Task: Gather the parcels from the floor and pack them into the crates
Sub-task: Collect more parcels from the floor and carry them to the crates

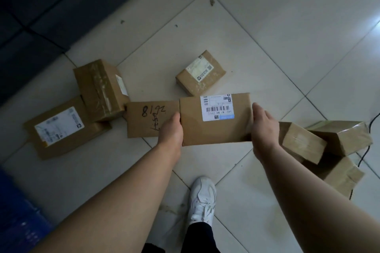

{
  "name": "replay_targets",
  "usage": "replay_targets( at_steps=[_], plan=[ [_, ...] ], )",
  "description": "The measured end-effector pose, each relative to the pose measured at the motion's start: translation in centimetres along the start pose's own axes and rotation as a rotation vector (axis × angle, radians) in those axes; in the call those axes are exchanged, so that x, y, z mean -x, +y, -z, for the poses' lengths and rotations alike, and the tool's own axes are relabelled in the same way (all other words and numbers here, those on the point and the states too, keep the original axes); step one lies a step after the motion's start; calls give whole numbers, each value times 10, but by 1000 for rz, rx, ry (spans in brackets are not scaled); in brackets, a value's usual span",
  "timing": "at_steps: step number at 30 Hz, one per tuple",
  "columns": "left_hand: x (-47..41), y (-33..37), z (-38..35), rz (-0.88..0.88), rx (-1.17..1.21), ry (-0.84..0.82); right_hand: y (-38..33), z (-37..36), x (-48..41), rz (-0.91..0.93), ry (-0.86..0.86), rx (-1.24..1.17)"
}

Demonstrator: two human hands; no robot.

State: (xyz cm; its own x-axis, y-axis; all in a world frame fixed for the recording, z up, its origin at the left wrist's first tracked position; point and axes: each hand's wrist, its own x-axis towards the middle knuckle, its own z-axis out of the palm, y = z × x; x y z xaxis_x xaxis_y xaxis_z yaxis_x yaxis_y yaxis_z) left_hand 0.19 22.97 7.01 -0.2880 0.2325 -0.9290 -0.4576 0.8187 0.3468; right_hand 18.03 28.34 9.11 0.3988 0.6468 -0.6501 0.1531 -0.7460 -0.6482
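Note:
I hold a flat brown cardboard parcel point(216, 127) with a white barcode label above the tiled floor. My left hand point(171, 129) grips its left edge and my right hand point(264, 129) grips its right edge. Several more brown parcels lie on the floor: one with handwritten numbers point(146, 119) just left of the held one, a small labelled one point(200, 73) behind it, a taped one point(100, 88) and a flat labelled one point(59, 127) at the left. A heap of taped parcels point(329, 141) lies at the right.
A blue crate point(18, 211) shows at the lower left edge. My white shoe point(202, 199) stands on the pale floor tiles point(267, 26) below the held parcel. A black cable point(370, 129) runs along the right edge. Dark flooring point(41, 6) fills the upper left.

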Motion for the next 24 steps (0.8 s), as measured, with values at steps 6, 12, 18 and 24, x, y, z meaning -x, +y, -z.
replay_targets(
  at_steps=[6,12,18,24],
  plan=[
    [-9,15,40,3,121,175,6,-34,15,0,-78,-19],
    [-14,13,73,-30,117,225,9,-59,33,-37,-160,-53],
    [-15,17,95,-102,180,256,5,-72,40,43,-305,25],
    [-36,22,119,-156,138,163,19,-104,37,44,-551,184]
  ],
)
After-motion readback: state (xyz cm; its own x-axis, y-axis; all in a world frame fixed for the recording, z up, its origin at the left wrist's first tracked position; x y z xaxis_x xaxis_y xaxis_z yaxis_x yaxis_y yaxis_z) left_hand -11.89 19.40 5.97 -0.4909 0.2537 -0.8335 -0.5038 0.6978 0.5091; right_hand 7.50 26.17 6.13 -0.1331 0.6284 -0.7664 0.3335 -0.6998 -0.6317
